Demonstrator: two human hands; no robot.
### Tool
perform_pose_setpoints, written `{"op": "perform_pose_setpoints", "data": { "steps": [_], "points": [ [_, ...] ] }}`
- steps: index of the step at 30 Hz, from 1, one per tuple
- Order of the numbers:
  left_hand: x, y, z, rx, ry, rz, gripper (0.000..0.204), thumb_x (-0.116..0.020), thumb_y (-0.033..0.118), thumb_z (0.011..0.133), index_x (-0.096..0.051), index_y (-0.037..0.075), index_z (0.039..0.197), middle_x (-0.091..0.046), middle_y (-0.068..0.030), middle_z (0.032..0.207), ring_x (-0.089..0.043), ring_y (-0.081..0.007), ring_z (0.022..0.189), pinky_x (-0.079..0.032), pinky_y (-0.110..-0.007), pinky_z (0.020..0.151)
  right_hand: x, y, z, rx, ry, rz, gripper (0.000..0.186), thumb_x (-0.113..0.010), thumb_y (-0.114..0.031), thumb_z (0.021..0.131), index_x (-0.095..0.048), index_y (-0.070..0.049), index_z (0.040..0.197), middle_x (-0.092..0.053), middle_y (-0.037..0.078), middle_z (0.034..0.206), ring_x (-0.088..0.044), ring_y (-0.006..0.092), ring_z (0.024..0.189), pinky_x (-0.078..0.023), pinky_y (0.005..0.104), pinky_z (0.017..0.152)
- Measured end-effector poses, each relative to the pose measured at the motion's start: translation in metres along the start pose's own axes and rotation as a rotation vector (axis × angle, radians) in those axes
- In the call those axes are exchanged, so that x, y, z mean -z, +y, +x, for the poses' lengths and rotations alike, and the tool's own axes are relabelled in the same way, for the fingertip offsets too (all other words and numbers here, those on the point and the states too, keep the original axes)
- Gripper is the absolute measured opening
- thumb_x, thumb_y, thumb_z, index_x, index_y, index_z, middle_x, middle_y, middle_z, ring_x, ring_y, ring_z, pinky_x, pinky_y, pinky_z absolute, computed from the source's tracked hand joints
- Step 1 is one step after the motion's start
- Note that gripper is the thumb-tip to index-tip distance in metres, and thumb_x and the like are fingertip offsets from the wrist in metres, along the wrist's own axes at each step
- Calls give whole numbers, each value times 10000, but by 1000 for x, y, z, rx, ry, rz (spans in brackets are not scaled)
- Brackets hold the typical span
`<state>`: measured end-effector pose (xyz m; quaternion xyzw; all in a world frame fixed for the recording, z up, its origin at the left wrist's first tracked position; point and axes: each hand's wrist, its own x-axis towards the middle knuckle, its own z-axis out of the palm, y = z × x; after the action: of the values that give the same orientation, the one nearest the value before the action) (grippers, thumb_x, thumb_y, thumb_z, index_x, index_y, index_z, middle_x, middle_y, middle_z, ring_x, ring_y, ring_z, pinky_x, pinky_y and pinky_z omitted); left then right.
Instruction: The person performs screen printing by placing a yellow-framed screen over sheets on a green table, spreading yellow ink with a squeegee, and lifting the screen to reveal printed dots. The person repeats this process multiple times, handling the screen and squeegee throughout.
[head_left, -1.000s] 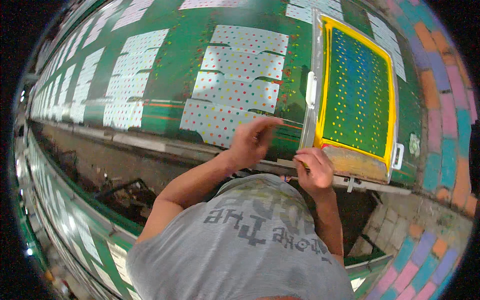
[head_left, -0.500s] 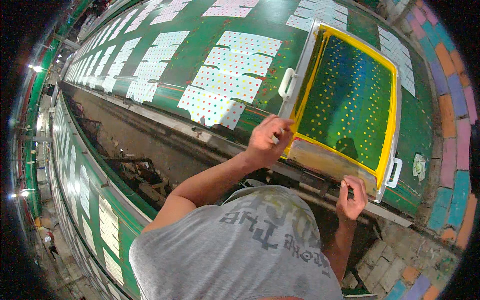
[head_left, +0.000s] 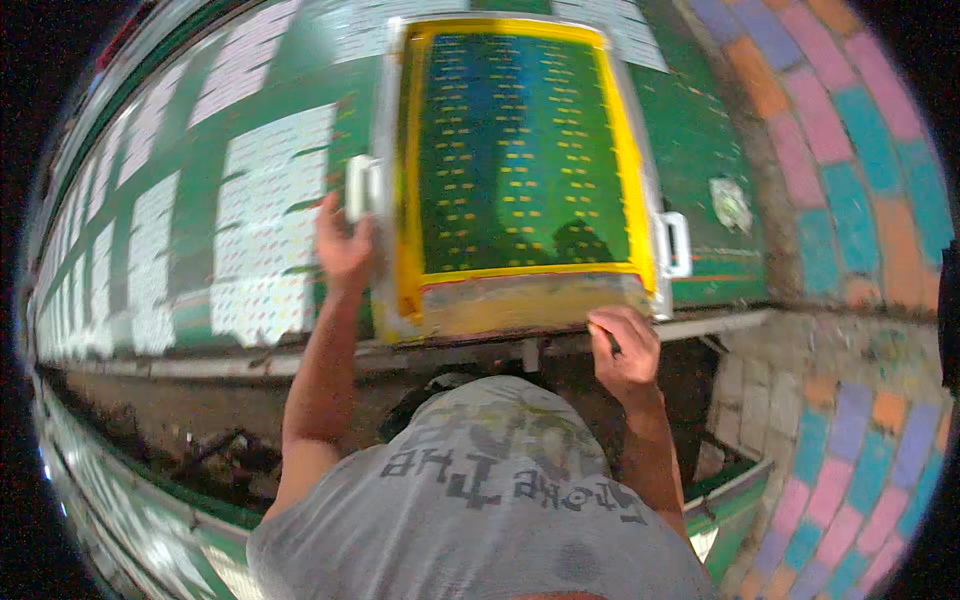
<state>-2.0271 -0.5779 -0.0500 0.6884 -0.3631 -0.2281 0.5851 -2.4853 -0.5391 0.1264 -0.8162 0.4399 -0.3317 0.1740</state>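
A screen-printing frame point(head_left: 640, 130) lies on the long green table. Its mesh point(head_left: 490, 150) is dark green and blue with rows of yellow dots, inside a yellow border. My left hand point(head_left: 345, 245) is at the white left handle point(head_left: 357, 188). Its thumb and fingers are apart, beside the handle's lower end, not wrapped round it. By the frame's lower right corner is my right hand point(head_left: 626, 352), fingers curled together; anything inside them is hidden. The white right handle point(head_left: 678, 245) stands free of both hands. Motion blurs the picture somewhat.
White sheets with coloured dots point(head_left: 270, 220) lie in rows along the green table point(head_left: 700, 140). A crumpled pale scrap point(head_left: 731, 204) rests right of the frame. Between this table and another behind me runs a dark gap point(head_left: 220, 430). Coloured paving point(head_left: 850, 150) borders the right side.
The view has swung to the right, so the frame now sits squarer before me. My left hand has gone from the frame's lower left corner to the left handle, its fingers opening.
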Motion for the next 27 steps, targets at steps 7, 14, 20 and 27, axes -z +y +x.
{"op": "perform_pose_setpoints", "data": {
  "steps": [7, 14, 20, 27],
  "points": [
    [-22, 17, 3, 6, 8, 87, 479, -765, 74, 1017, -606, -28, 1457, -700, -88, 1220, -677, -180, 1112, -553, -351, 1000, 27, 42, 6, -64, 136, -20, 168, -772, 20, 902, -764, -9, 1067, -768, 166, 1041, -759, 362, 972, -623, 447, 880],
    [-42, 28, 0, 40, 208, 276, 377, -776, 210, 1042, -714, -49, 1309, -763, -108, 1038, -683, -184, 877, -577, -376, 823, 60, 153, 15, -247, 141, -99, 412, -778, -43, 885, -713, -33, 1291, -671, 201, 1375, -639, 407, 1286, -510, 517, 1126],
    [-44, 7, 11, 66, 308, 506, 537, -763, 340, 1036, -699, -128, 1291, -793, -256, 1127, -766, -352, 973, -591, -464, 914, 72, 221, 17, -506, 48, 256, 558, -789, -32, 881, -663, -39, 1425, -660, 176, 1407, -662, 349, 1278, -551, 454, 1091],
    [-48, 21, 8, 73, 339, 691, 475, -761, 338, 1012, -734, -90, 1214, -778, -307, 1043, -770, -439, 972, -584, -514, 901, 52, 243, 25, -738, -9, 571, 526, -749, -87, 972, -636, -20, 1481, -699, 141, 1408, -691, 233, 1247, -554, 397, 1081]
  ]
}}
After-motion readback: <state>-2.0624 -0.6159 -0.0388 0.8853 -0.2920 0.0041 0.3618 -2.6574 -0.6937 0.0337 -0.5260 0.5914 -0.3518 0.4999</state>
